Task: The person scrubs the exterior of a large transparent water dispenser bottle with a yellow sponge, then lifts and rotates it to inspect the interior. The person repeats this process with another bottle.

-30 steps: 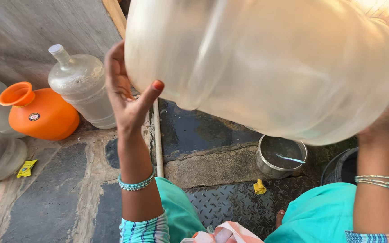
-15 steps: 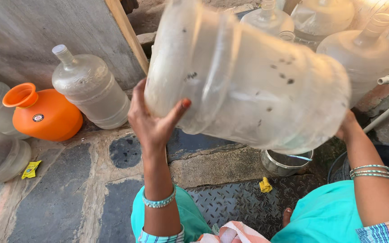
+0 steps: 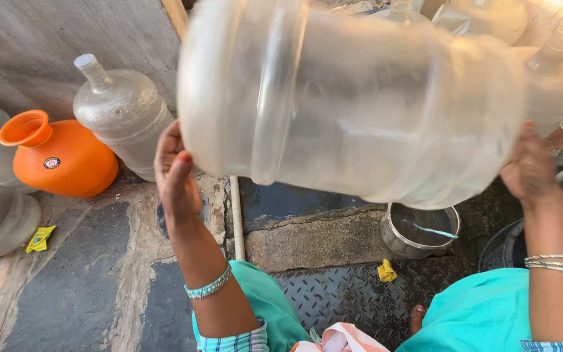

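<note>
Presently, at the bottom of the frame, teal clothing (image 3: 483,313) covers the person's knees above a metal tread plate (image 3: 346,293). Just beyond it, right of centre, a steel pot (image 3: 418,231) stands on the stone floor (image 3: 86,261). Across the upper middle, a large clear water jug (image 3: 353,104) is held sideways in the air. The left hand (image 3: 176,173) presses flat against its left end, fingers spread; the right hand (image 3: 529,166) grips its right end. At upper left, an orange pot (image 3: 60,156) and a capped clear bottle (image 3: 122,111) stand against the wall. Further bottles show at upper right.
</note>
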